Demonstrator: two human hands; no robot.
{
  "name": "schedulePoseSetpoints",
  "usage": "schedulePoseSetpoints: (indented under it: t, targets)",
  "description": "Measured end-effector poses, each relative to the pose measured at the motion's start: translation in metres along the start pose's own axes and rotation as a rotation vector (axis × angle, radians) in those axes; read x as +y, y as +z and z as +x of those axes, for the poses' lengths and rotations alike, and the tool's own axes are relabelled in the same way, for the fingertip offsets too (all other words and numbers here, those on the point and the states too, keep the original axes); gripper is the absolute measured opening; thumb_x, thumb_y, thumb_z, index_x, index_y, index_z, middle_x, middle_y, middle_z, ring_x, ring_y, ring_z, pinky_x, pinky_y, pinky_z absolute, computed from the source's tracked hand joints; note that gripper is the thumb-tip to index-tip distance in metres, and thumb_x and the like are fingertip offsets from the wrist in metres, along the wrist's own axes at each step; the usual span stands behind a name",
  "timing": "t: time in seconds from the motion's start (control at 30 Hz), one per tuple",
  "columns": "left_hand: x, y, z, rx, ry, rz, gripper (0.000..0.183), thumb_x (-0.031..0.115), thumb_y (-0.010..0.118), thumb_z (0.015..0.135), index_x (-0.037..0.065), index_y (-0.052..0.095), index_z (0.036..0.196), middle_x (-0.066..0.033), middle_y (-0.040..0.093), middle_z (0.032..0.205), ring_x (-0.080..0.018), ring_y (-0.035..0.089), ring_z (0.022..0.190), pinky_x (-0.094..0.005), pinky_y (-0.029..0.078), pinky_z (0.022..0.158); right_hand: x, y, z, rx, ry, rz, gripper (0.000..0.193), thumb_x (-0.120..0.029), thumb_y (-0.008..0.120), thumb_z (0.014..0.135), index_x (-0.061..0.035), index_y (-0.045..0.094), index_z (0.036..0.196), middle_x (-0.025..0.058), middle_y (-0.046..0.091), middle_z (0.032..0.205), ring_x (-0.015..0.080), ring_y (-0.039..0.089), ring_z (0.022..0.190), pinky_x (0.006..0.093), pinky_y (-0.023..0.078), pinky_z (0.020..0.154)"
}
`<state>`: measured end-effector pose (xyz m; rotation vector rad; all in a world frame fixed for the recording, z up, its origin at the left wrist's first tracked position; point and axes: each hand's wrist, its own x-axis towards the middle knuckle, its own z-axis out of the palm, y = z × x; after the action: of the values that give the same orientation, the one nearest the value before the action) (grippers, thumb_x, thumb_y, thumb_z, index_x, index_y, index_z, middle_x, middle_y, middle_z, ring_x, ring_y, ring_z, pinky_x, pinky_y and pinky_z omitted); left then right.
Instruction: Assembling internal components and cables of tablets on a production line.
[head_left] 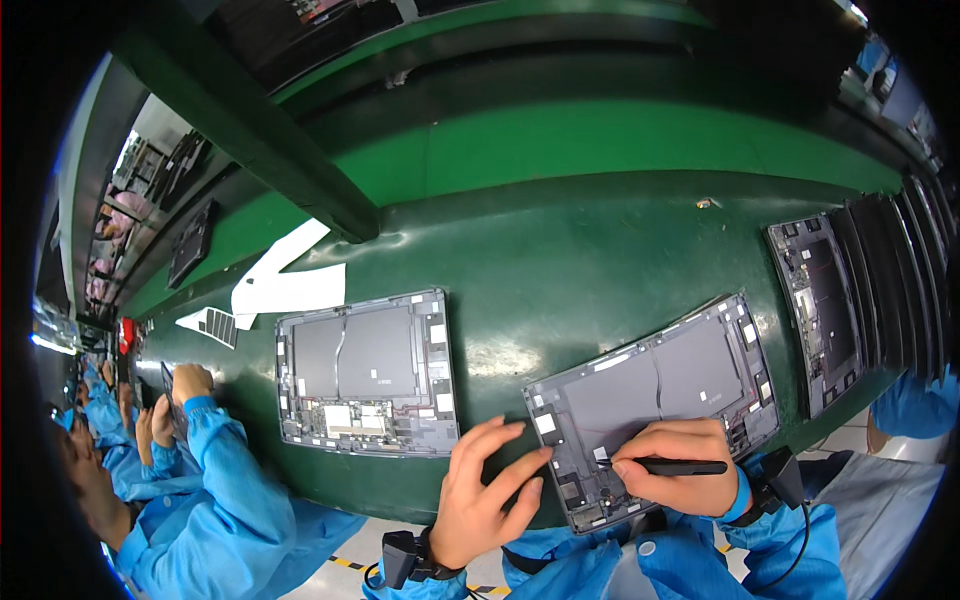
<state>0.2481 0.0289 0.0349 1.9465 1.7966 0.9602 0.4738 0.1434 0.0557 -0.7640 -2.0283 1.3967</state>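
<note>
An opened tablet [640, 390] lies slightly askew on the green bench in front of me, its dark batteries, wires and boards showing. My right hand [685, 465] is closed in a pinch around slim black tweezers [690, 467]. Their tip points at the tablet's lower left area, beside a small white patch; whether it touches is hard to tell. At the tablet's left edge is my left hand [490, 490], fingers spread and holding nothing. One of its fingertips is at or just over that edge. To the left lies a second opened tablet [375, 375], apart from both hands.
On the right, another opened tablet [820, 310] leans against a row of upright dark panels [900, 270]. White sheets [295, 285] and a label strip [212, 325] lie at the far left, near a green post [250, 120]. A co-worker in a blue sleeve [230, 460] works at left.
</note>
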Motion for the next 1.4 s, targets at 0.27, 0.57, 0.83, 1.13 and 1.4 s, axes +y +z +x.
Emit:
schedulePoseSetpoints:
  t: [0.27, 0.57, 0.83, 1.13, 1.4]
  targets:
    - [-0.003, 0.009, 0.025, -0.058, 0.059, 0.086, 0.038, 0.012, 0.072, 0.08, 0.011, 0.067, 0.119, -0.0161, 0.054, 0.129, -0.0408, 0.053, 0.124, -0.0444, 0.054, 0.094, 0.008, 0.016, 0.028, -0.059, -0.035, -0.007, 0.017, -0.003, 0.074, 0.084, 0.0026, 0.069, 0.1, 0.0131, 0.068, 0.085, 0.0254, 0.067, 0.072, 0.0318, 0.052, 0.063]
    - [-0.014, 0.016, 0.019, -0.023, 0.119, 0.148, 0.037, 0.017, 0.073, 0.081, 0.014, 0.069, 0.117, -0.0139, 0.057, 0.128, -0.037, 0.058, 0.12, -0.04, 0.058, 0.086, 0.012, 0.01, 0.033, 0.022, 0.015, -0.049, 0.013, -0.002, 0.074, 0.083, 0.0017, 0.07, 0.095, 0.011, 0.068, 0.08, 0.0231, 0.067, 0.067, 0.0309, 0.052, 0.061]
    - [-0.02, 0.017, 0.016, -0.109, 0.174, 0.15, 0.041, 0.02, 0.075, 0.076, 0.015, 0.072, 0.117, -0.0138, 0.055, 0.129, -0.0376, 0.058, 0.115, -0.0435, 0.052, 0.095, 0.021, 0.004, 0.026, 0.021, -0.045, -0.062, 0.014, -0.001, 0.075, 0.081, 0.0019, 0.071, 0.094, 0.0113, 0.068, 0.079, 0.0239, 0.067, 0.067, 0.0311, 0.052, 0.06]
    - [-0.018, 0.016, 0.028, -0.158, 0.184, 0.271, 0.043, 0.012, 0.071, 0.07, 0.022, 0.071, 0.111, -0.0111, 0.054, 0.131, -0.0354, 0.055, 0.114, -0.0431, 0.051, 0.096, 0.022, 0.006, 0.036, -0.023, -0.054, -0.029, 0.016, -0.001, 0.075, 0.082, 0.0041, 0.07, 0.097, 0.0136, 0.068, 0.081, 0.0258, 0.067, 0.069, 0.0324, 0.053, 0.061]
    - [-0.027, 0.016, 0.034, -0.177, 0.165, 0.171, 0.047, 0.013, 0.074, 0.072, 0.024, 0.067, 0.117, -0.008, 0.052, 0.135, -0.0326, 0.054, 0.116, -0.0422, 0.049, 0.094, 0.023, 0.003, 0.038, -0.052, -0.055, -0.083, 0.015, -0.002, 0.075, 0.082, 0.0032, 0.07, 0.095, 0.0124, 0.068, 0.08, 0.0264, 0.066, 0.066, 0.0331, 0.052, 0.06]
